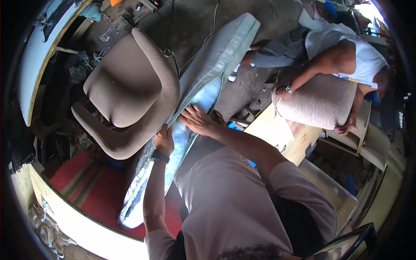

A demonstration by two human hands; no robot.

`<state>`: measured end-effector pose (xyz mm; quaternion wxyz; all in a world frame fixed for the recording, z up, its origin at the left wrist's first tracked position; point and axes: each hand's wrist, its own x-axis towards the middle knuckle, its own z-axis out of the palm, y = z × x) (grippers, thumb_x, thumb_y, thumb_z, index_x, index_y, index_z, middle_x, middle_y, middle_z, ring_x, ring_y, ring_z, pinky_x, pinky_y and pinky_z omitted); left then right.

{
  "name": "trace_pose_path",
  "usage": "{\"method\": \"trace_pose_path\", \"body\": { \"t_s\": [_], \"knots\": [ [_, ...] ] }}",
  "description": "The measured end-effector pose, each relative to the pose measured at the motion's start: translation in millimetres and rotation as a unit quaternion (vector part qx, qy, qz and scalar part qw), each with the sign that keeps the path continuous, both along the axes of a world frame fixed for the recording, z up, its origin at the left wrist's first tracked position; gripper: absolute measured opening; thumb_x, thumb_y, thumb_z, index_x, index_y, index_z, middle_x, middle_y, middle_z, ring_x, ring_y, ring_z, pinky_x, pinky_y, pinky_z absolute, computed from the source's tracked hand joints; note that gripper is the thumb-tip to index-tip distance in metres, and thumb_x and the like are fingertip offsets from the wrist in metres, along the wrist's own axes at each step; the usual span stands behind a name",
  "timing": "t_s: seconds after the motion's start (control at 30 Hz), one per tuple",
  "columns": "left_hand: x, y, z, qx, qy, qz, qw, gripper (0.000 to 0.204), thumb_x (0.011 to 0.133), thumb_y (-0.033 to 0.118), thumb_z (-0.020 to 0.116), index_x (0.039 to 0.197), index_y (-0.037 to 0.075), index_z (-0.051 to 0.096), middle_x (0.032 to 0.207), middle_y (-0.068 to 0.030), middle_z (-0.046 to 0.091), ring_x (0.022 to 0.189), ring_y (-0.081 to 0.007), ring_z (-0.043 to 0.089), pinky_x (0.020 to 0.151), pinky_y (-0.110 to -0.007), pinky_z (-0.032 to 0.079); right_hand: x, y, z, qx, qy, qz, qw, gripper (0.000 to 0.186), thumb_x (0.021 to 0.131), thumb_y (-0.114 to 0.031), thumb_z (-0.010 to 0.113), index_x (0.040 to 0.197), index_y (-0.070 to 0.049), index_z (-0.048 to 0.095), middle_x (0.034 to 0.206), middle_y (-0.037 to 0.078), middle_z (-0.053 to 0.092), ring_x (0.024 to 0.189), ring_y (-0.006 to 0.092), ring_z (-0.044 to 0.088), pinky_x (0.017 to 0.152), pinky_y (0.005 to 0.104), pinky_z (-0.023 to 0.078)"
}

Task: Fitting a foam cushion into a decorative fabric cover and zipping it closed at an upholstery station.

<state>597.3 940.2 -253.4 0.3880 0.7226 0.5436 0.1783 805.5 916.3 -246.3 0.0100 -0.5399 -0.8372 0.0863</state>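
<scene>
A long cushion in a shiny grey-green cover lies slantwise in front of me, from the far middle down to the near left. Its cover gapes along the side facing me, and mottled blue-white filling shows in the gap. My left hand, with a dark band on its wrist, is closed on the cover's edge at the gap. Farther along, my right hand rests on the filling beside the far edge of the opening, fingers stretched and slightly apart.
A beige upholstered armchair stands against the cushion's left side. At right, another person handles a beige cushion on a pale wooden surface. Red striped fabric lies at lower left. A cable crosses the floor.
</scene>
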Motion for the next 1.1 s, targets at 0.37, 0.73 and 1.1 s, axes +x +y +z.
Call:
{"method": "trace_pose_path", "body": {
  "t_s": [0.37, 0.73, 1.1],
  "knots": [
    [13.5, -13.0, 26.1, -0.007, 0.153, -0.103, 0.983, 0.036, 0.094, 0.039, 0.061, 0.109, 0.006, 0.059, 0.088, -0.0221, 0.069, 0.078, -0.0444, 0.067, 0.071, -0.056, 0.052, -0.6, -9.2, -18.1, 0.044, 0.167, -0.087, 0.981, 0.036, 0.066, -0.022, 0.076, 0.099, -0.009, 0.070, 0.125, 0.009, 0.061, 0.124, 0.0270, 0.051, 0.104, 0.0461, 0.034],
    [94.3, 22.9, 40.4, 0.049, 0.113, -0.270, 0.955, 0.048, 0.090, 0.006, 0.052, 0.138, 0.007, 0.048, 0.127, -0.0209, 0.053, 0.106, -0.0437, 0.060, 0.088, -0.051, 0.052, 23.2, -45.1, 34.2, -0.085, 0.208, -0.133, 0.965, 0.072, 0.074, -0.023, 0.077, 0.137, -0.002, 0.050, 0.142, 0.013, 0.049, 0.136, 0.0303, 0.040, 0.115, 0.0435, 0.032],
    [122.4, 64.7, 8.0, -0.010, 0.105, -0.211, 0.972, 0.023, 0.094, 0.008, 0.051, 0.113, 0.000, 0.061, 0.106, -0.0259, 0.065, 0.098, -0.0458, 0.062, 0.086, -0.051, 0.049, 51.5, -19.9, 64.2, -0.049, 0.138, -0.361, 0.921, 0.096, 0.060, -0.034, 0.092, 0.139, -0.004, 0.046, 0.127, 0.014, 0.045, 0.105, 0.0299, 0.052, 0.091, 0.0421, 0.049]
  ]
}}
